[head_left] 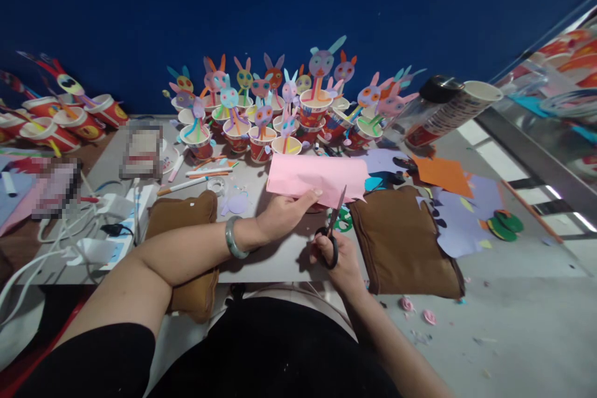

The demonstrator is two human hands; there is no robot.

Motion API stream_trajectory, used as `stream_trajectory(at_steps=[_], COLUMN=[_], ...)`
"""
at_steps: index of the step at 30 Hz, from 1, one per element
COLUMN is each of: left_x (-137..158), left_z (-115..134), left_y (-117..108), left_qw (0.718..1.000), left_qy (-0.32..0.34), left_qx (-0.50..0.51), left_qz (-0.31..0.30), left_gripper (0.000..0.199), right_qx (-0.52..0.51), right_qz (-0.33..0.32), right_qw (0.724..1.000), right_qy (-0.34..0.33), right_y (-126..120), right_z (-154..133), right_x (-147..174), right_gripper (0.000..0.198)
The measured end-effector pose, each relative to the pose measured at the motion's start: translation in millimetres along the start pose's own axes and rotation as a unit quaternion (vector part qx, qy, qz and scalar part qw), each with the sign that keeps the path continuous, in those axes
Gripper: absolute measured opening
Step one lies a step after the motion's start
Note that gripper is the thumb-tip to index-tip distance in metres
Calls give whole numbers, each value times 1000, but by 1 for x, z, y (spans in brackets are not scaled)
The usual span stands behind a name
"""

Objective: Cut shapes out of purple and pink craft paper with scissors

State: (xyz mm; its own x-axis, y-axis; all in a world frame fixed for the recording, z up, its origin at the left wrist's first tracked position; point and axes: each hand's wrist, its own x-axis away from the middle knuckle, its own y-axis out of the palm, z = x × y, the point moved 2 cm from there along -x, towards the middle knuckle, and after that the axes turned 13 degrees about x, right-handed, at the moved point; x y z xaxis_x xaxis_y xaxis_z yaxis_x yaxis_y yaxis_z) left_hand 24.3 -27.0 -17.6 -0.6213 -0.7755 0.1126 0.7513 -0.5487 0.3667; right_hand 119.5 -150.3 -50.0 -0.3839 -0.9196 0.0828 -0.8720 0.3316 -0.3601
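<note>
My left hand (286, 216) pinches the lower edge of a sheet of pink paper (312, 174), thumb on top, holding it above the table. A green bangle (233, 237) circles that wrist. In my right hand (340, 256) is a pair of black-handled scissors (333, 233), fingers through the loops. The blades point up at the pink paper's lower right edge, which looks jagged near its right corner. Whether the blades are parted, I cannot tell. Behind the paper stand several paper cups (262, 144) with colourful paper rabbit figures (228, 97) on them.
Brown cushions (410, 242) lie at the table's front, right and left. Cut purple paper (459, 224), orange paper (443, 175) and green discs (506, 225) are on the right. A power strip (116, 242) with cables, a tape roll (216, 185) and pens lie left. Stacked cups (448, 115) lean at back right.
</note>
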Motion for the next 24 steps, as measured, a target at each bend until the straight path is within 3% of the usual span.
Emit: stream_trajectory(at_steps=[5,19,24], left_x=[0,0,-1], left_z=[2,0,4], left_y=[1,0,2], left_qw=[1000,1000,999], left_qy=[18,-24,10], left_qx=[19,8,31], left_qz=[-3,-14,-16], left_gripper=[29,26,27], right_qx=[39,52,36], right_qz=[0,-11,-13], right_qw=[999,999,999], right_qy=[-15,-10,-1], right_y=[-2,1,3], right_z=[-4,-10,-7], right_x=[0,2,2], right_gripper=[56,59,58])
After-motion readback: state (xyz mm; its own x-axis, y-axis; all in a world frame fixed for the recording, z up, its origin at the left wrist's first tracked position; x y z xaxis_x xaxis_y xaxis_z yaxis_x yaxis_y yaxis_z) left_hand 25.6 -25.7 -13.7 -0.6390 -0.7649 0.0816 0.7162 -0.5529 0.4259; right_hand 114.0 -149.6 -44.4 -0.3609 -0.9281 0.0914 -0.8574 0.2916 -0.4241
